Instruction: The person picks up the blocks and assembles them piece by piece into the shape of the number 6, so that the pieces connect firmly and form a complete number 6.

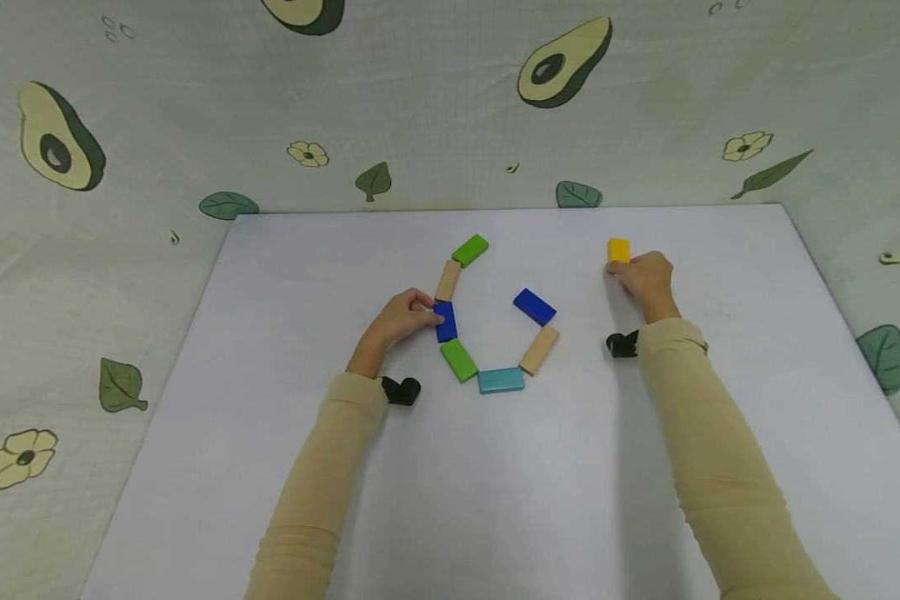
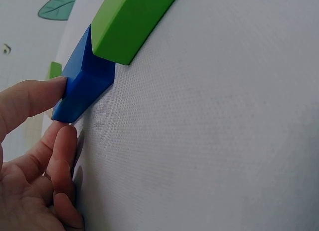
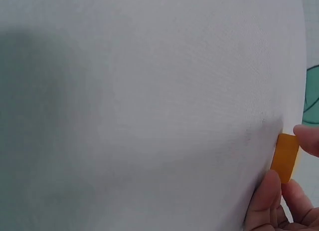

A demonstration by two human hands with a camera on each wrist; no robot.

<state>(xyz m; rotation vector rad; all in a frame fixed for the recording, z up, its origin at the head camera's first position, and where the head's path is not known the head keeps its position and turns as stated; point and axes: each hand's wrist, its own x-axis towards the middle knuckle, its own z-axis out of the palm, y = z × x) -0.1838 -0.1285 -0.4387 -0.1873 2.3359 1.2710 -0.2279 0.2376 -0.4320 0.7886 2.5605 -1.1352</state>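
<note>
My left hand (image 1: 403, 317) pinches a blue block (image 1: 446, 322) in the left side of a curved row of blocks on the white table. In the left wrist view the thumb lies on the blue block (image 2: 85, 76), the fingers curled at its near end. A green block (image 2: 127, 26) meets its other end. At the back right, my right hand (image 1: 648, 279) grips a yellow block (image 1: 618, 250) between thumb and fingers. The right wrist view shows the yellow block (image 3: 285, 157) at the right edge, its ends at the thumb and fingertips.
The curve also has a green block (image 1: 471, 249) at its top, a wooden block (image 1: 448, 281), a lower green block (image 1: 460, 360), a teal block (image 1: 501, 381), another wooden block (image 1: 539, 350) and a second blue block (image 1: 535, 307). Behind the white table (image 1: 307, 250) hangs an avocado-print cloth (image 1: 435, 83).
</note>
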